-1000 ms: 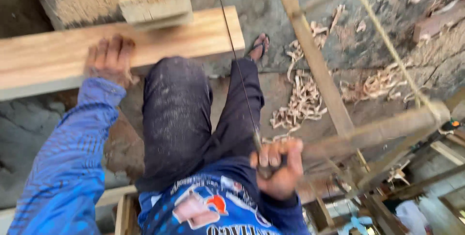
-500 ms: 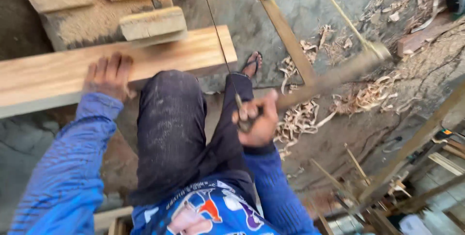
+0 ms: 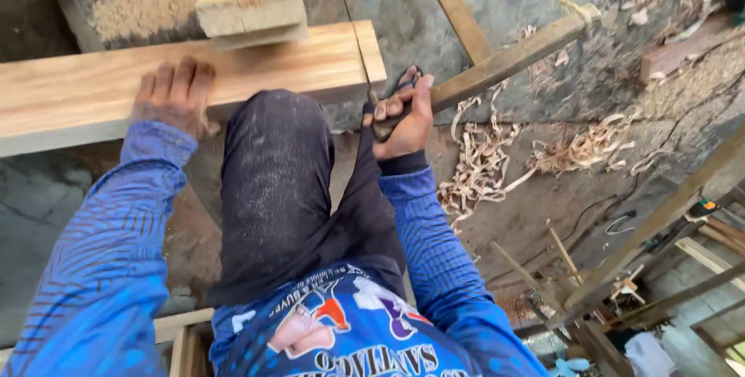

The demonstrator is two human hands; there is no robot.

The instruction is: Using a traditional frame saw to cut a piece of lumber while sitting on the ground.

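The view has been shifted since 1 second ago: the right hand [image 3: 400, 117], then low in the frame near the chest, is now raised to the centre, just below the near edge of the plank [image 3: 233, 74]. The frame saw [image 3: 497, 62] has been carried up with it, so that its thin blade [image 3: 358, 55] now lies across the right end of the plank, where before it hung clear of the wood. From this it is judged that a cut near that end is being lined up or worked.

The right hand is closed tightly round the lower end of the saw's wooden arm, with the fingers wrapped and the thumb on top. The left hand [image 3: 174, 97] is laid flat and open on the plank in the upper left of the frame, fingers spread, nothing being gripped; it is kept where it was before. The blade is well apart from the left hand and just above the right.

The plank is stretched from the left edge to the centre, and 1 knee is pressed against it. A wooden block [image 3: 252, 13] is set on its far edge. Wood shavings [image 3: 497, 163] are scattered on the floor at the right.
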